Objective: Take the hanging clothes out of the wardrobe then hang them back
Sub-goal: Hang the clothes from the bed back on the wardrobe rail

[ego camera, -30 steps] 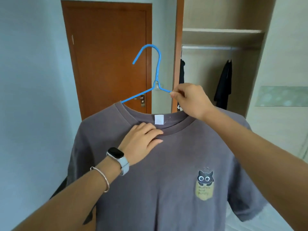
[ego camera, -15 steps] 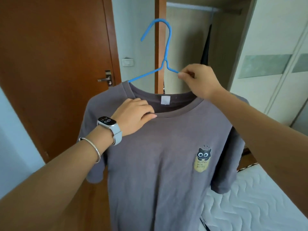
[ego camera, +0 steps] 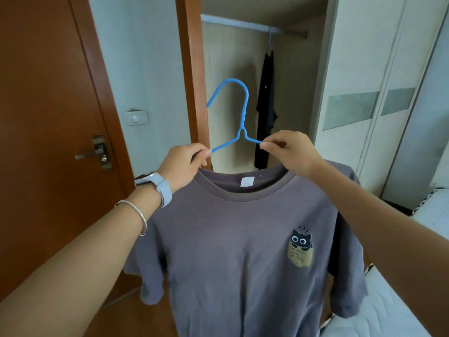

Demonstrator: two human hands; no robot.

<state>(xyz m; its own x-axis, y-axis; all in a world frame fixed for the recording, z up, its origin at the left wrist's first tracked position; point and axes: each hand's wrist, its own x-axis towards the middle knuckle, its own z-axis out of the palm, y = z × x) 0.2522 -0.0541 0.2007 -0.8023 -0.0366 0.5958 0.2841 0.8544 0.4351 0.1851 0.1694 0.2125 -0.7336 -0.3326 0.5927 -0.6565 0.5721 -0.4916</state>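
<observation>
The grey t-shirt (ego camera: 243, 239) hangs on a blue hanger (ego camera: 243, 110), held up in front of the open wardrobe (ego camera: 298, 93). The left hand (ego camera: 183, 164) pinches the hanger's arm at the collar's 10 o'clock, its fingers (ego camera: 200, 154) curled tight on the wire. The right hand (ego camera: 290, 152) pinches the opposite arm at 2 o'clock, likewise closed on it. The hook sits below the rail (ego camera: 233, 21), apart from it. A black garment (ego camera: 266, 105) hangs from the rail at 1 o'clock. The door (ego camera: 43, 142) is at 9 o'clock and the bed (ego camera: 379, 312) at 4 o'clock.
</observation>
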